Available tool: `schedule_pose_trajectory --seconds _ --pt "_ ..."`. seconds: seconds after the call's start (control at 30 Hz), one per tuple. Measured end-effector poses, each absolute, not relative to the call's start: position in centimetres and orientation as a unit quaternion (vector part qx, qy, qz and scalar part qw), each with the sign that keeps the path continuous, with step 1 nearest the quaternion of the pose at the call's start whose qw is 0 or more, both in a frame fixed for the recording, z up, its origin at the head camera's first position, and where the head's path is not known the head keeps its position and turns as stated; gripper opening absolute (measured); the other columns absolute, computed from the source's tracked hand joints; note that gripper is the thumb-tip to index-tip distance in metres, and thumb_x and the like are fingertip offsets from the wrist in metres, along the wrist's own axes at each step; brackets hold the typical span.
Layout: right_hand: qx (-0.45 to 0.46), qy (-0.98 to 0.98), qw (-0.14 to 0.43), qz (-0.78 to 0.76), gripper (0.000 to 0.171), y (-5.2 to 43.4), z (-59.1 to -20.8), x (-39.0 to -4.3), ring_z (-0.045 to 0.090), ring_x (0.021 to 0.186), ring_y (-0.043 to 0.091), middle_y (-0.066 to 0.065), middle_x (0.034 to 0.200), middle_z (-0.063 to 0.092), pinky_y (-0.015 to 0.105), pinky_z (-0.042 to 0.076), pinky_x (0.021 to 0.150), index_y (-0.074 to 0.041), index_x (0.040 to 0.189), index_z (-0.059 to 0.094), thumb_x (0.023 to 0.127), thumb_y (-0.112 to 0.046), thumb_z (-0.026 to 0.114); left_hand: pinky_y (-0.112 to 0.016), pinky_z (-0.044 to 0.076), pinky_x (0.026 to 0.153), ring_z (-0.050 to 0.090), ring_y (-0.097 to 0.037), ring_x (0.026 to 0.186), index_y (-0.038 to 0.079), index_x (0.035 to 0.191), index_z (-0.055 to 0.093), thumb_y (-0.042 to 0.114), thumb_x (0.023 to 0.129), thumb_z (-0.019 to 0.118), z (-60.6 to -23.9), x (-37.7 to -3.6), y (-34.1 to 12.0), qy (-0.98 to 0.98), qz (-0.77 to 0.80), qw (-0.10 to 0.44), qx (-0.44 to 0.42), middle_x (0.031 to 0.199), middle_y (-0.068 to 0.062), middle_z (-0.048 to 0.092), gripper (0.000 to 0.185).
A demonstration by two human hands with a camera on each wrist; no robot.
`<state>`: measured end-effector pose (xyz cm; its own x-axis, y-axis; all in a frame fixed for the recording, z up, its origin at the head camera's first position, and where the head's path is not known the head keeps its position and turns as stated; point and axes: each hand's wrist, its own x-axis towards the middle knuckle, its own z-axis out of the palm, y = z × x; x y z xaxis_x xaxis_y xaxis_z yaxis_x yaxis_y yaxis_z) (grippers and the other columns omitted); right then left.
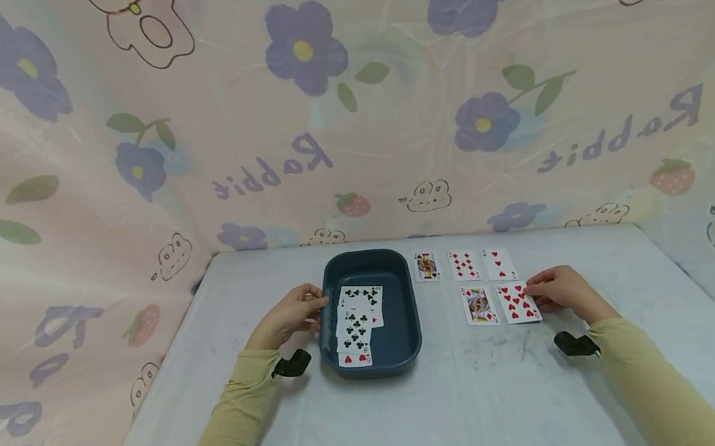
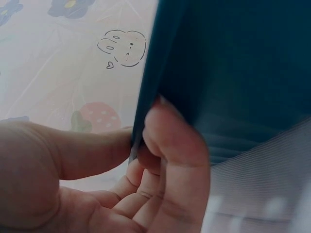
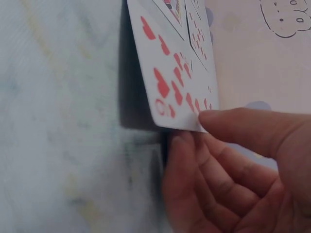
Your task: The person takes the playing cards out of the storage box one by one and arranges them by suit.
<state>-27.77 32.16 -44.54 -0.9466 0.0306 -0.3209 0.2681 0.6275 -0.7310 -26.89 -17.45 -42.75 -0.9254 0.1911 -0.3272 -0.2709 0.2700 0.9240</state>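
Observation:
A dark blue tray stands on the table, with several playing cards lying face up along its left side. My left hand pinches the tray's left rim between thumb and fingers; the left wrist view shows the tray wall close up. To the right of the tray, my right hand holds a playing card of hearts by its right edge. In the right wrist view the thumb is on the card's face, fingers underneath, and its near edge is lifted off the table.
Beyond and left of the held card lie a face card, another face card, a diamonds card and a hearts card, all face up. A patterned curtain hangs behind the white table.

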Motion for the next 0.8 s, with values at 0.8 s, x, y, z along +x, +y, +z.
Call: schedule_pose_trajectory --seconds 0.8 --pt "0.042 0.874 0.130 -0.466 0.041 31.6 -43.0 -27.5 0.064 0.076 0.018 0.013 0.090 0.067 0.032 0.055 0.069 0.015 0.121 0.051 0.098 -0.018 0.054 -0.025 0.048 0.055 0.053 -0.015 0.067 0.001 0.106 0.044 0.010 0.099 0.052 -42.8 -26.8 -17.5 0.776 0.602 0.190 -0.018 0.083 -0.006 0.049 0.014"
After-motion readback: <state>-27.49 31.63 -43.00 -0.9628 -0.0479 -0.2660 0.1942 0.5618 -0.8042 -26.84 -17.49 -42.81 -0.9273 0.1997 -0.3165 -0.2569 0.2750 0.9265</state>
